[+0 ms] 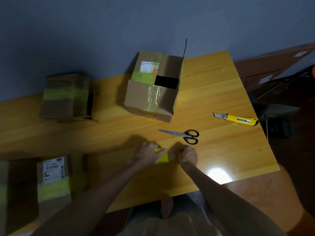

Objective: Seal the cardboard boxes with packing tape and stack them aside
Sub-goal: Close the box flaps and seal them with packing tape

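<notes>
A yellow roll of tape [162, 157] is held between both hands, just above the near part of the tabletop [213, 92]. The left hand [150, 155] is curled around its left side, with the fingers laid over the top. The right hand [186, 156] is closed like a fist on its right side; what exactly the fingertips pinch cannot be seen.

Just beyond the right hand, a pair of scissors [184, 135] with black handles is lying flat, the blades pointed to the left. Further to the right, a yellow utility knife [238, 119] is placed near the edge, its blade out.

Straight beyond the hands, well apart, an open box [150, 92] is standing with one flap upright on its right side. Clear tape and green-yellow tape are seen on it. To the far left of it a second box [66, 96] is set. Near the left forearm a third box [54, 181] with a white label is found.
</notes>
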